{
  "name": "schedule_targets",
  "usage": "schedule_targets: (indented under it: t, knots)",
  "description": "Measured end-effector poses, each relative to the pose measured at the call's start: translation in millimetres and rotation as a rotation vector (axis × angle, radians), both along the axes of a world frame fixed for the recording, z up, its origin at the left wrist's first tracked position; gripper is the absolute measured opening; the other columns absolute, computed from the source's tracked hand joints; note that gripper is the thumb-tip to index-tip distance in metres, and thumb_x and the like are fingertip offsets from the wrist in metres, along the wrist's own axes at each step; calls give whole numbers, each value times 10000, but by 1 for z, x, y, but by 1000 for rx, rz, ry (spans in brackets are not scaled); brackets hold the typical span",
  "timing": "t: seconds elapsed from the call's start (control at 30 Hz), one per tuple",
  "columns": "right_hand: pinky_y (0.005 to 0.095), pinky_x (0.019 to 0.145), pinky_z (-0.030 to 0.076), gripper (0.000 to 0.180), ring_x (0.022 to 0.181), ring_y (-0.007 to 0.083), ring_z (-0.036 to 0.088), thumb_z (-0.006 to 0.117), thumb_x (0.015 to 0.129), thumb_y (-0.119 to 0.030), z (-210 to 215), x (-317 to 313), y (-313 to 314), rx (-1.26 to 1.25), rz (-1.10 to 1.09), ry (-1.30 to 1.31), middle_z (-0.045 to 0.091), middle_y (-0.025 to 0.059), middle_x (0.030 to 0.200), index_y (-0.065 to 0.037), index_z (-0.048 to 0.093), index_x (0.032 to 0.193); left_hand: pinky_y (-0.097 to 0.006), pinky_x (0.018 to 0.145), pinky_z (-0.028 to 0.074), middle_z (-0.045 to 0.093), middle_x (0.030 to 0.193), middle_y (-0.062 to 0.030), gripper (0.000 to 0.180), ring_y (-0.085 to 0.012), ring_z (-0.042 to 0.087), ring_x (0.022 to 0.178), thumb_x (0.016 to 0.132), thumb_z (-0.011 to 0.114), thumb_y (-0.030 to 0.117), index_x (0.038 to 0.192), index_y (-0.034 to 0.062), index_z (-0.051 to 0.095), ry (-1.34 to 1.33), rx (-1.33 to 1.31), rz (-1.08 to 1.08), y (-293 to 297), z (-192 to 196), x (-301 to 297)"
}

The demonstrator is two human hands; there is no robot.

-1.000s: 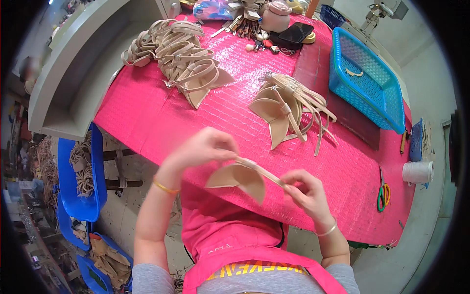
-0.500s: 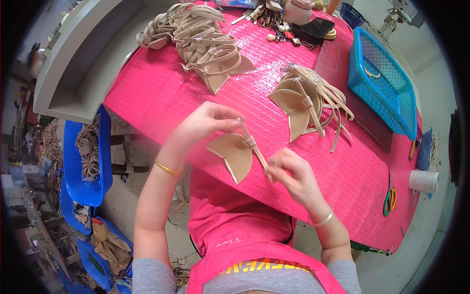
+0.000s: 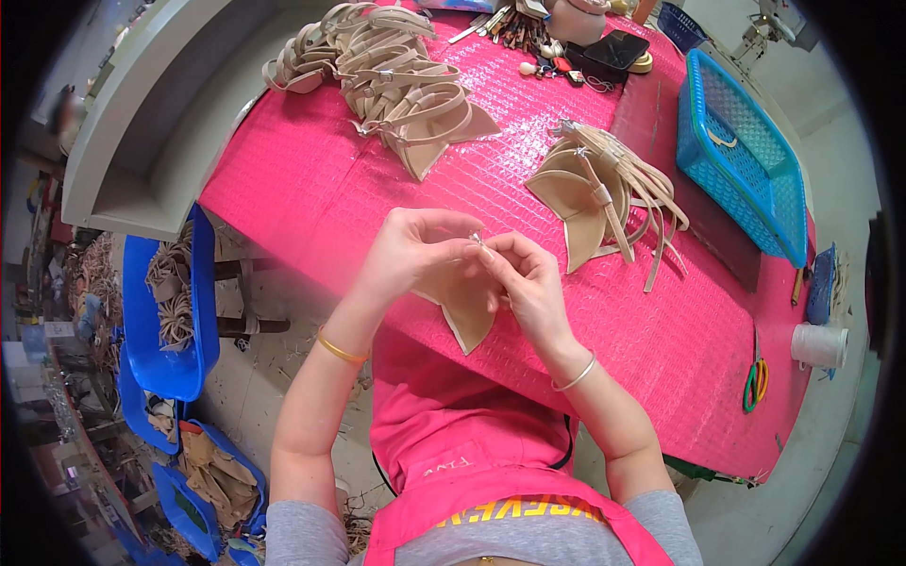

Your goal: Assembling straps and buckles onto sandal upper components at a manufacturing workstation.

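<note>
Here both hands' fingers pinch a small buckle atop the tan leather piece

both hands raised together, fingertips pinched, wrists bent inward

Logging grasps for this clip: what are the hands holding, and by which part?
Both hands, left and right, pinch a beige leather sandal upper at its top edge, by a small metal buckle.

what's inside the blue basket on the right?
The blue basket shows mostly bare mesh floor, with one small tan loop, probably a strap piece, near its far wall. The near wall hides the floor just behind it, so anything there can't be seen.
</note>
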State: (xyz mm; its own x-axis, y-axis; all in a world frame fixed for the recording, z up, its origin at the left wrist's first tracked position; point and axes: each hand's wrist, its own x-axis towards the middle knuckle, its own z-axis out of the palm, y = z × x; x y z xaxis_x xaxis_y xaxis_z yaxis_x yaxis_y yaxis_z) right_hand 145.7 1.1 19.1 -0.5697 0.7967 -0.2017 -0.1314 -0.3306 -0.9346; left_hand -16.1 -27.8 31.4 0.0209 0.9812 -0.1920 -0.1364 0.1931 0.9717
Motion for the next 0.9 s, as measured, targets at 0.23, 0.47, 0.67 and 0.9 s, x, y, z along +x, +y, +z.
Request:
schedule_targets:
  t: [0.23, 0.47, 0.67, 0.9]
  knots:
    - [183, 530, 437, 195, 566, 82, 535, 489, 867, -162, -9, -4, 0, 62, 1, 40, 594, 69, 758, 23, 528, 914, -209, 653, 468, 622, 786, -63, 199, -99, 580, 717, 719, 634, 15, 905, -47, 600, -56, 35, 199, -1, -8, 2]
    - [211, 586, 449, 188, 633, 89, 550, 482, 865, -154, -3, 4, 9, 115, 23, -34, 582, 38, 741, 17, 556, 887, -210, 651, 460, 620, 767, -46, 183, -85, 571, 702, 726, 625, 40, 892, -35, 608, 62, 75, 40, 9, 2, 1]
    - [185, 554, 424, 200, 591, 92, 545, 452, 883, -165, -9, 16, 2, 93, 70, -17, 574, 45, 699, 8, 553, 877, -236, 672, 454, 608, 704, -37, 199, -98, 561, 683, 740, 621, 92, 895, -31, 607, 806, 553, 236, 4, 2, 14]
    - [225, 560, 393, 155, 620, 85, 466, 504, 853, -146, 5, 26, -13, 406, 90, -199, 518, 8, 702, -5, 533, 909, -256, 469, 406, 589, 672, -96, 187, -101, 555, 572, 835, 525, 145, 839, -18, 616, 81, 2, 247, -27, -14, 56]
